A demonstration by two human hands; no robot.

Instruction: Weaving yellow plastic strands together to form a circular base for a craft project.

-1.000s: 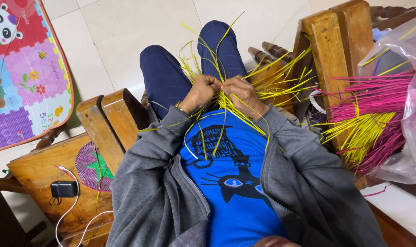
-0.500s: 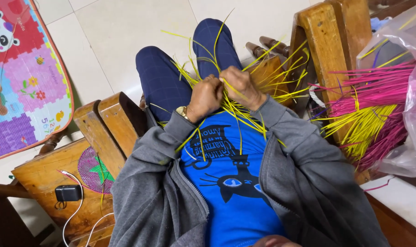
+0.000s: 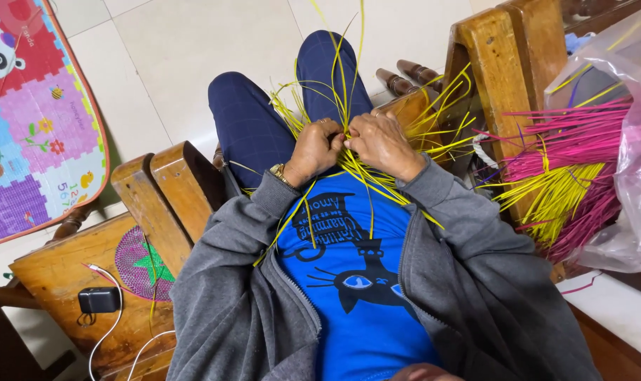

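Note:
I sit in a wooden chair and look down at my lap. My left hand (image 3: 315,149) and my right hand (image 3: 382,143) meet over a bunch of thin yellow strips (image 3: 348,113). Both hands pinch the strips where they cross, knuckles nearly touching. Loose strip ends fan out over my blue trousers (image 3: 253,123), up past my knees, and down across my blue shirt (image 3: 355,268). A watch shows on my left wrist (image 3: 281,171). The work under my fingers is hidden.
A clear plastic bag (image 3: 634,162) at the right holds pink and yellow strips (image 3: 567,183). Wooden armrests (image 3: 168,190) flank me, the right one (image 3: 500,77) beside the bag. A black charger (image 3: 99,300) with white cable lies lower left. A colourful play mat (image 3: 31,106) covers the tiled floor.
My hands have shifted slightly lower and the right hand now lies flatter. Several yellow strip ends have swung upward, pointing past my knees.

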